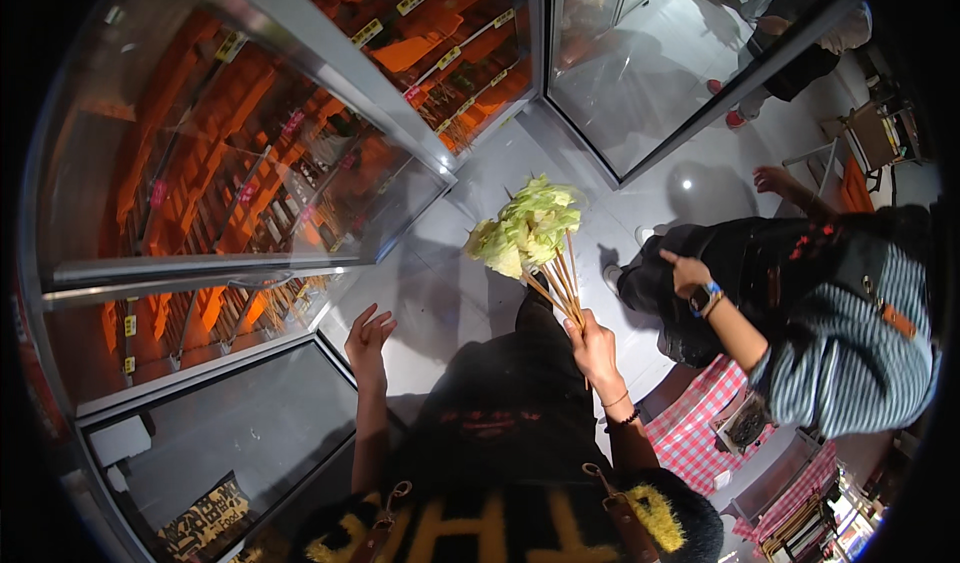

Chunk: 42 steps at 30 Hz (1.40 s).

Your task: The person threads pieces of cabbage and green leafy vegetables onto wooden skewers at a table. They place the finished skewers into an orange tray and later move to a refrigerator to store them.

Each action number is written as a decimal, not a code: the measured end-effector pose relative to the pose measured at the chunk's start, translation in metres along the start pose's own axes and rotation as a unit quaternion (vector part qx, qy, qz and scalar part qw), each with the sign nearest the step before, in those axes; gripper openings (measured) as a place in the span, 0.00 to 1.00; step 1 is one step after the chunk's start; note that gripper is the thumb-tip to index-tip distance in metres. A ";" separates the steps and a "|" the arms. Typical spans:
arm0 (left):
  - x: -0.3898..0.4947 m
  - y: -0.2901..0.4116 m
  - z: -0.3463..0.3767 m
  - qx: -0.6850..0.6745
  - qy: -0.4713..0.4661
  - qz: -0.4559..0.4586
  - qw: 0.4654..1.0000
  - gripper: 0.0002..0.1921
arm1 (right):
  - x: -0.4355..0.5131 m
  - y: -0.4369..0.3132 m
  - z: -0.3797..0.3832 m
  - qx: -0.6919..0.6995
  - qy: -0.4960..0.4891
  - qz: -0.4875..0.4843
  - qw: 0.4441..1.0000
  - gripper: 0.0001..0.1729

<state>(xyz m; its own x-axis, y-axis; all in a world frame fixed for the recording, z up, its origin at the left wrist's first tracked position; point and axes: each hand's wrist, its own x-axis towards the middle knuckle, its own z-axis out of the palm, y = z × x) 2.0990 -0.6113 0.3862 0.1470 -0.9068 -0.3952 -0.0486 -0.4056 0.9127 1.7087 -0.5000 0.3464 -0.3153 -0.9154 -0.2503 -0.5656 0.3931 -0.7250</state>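
My right hand (598, 347) grips a bundle of wooden skewers (564, 282) by their lower ends. Pale green cabbage or lettuce leaves (532, 224) are threaded on the upper ends, with a few tips poking out. My left hand (369, 344) is empty, its fingers slightly bent and apart. It hovers near a glass-doored display cabinet (442, 159), touching nothing. Behind the glass, skewered food (300, 214) lies in rows between orange dividers (225, 214), with small yellow and pink labels. The food's exact kinds are hard to make out.
One glass door (626, 83) stands swung out at the top right. A co-worker (847, 338) in a striped top and black apron is close on my right, one hand (686, 274) extended. Behind lies a red-checked tablecloth (697, 428). Another person (795, 53) stands farther off, on the tiled floor (450, 315).
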 end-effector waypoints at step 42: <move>0.116 -0.030 0.049 0.264 -0.040 -0.200 0.943 0.16 | 0.164 0.096 0.082 -0.006 0.050 0.102 0.993 0.14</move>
<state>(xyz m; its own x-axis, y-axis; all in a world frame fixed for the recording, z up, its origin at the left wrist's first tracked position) 2.0692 -0.7101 0.3075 0.1844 -0.6669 -0.7219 -0.4935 -0.6981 0.5188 1.6652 -0.6200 0.1835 -0.4988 -0.8030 -0.3261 -0.4906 0.5718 -0.6575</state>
